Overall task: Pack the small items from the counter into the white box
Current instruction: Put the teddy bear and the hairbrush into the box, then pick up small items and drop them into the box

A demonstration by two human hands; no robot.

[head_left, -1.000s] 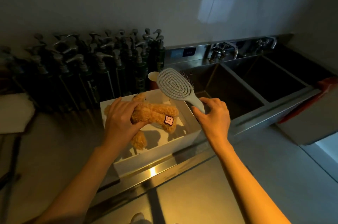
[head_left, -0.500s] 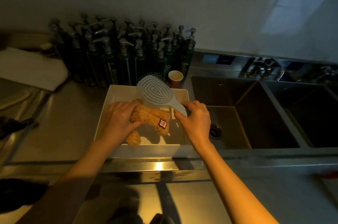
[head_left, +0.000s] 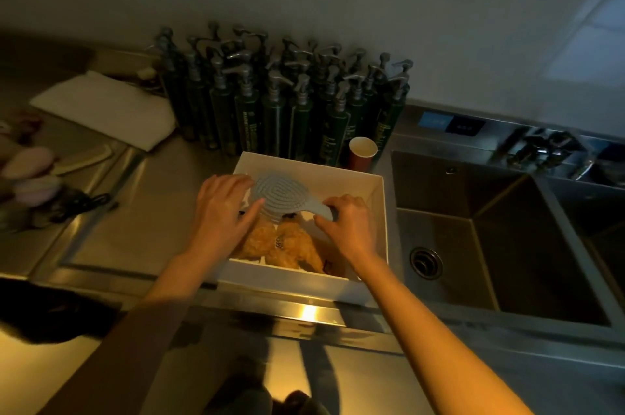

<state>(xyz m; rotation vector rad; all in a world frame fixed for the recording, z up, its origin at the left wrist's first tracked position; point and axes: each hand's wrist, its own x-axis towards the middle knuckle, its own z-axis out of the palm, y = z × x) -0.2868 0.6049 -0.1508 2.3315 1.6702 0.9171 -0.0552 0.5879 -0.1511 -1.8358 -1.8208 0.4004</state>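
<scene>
My right hand pinches the handle of the hairbrush, and my left hand lies flat with straight fingers against the brush head. The brush sits inside the white box, on top of the teddy bear. Pump bottles and a paper cup stand behind the box, sink to the right.

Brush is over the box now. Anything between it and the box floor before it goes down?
Yes. The plush toy lies in the white box right under the hairbrush, so the brush would settle on it, not the floor. The right hand grips the handle; the left hand touches the head's edge.
</scene>
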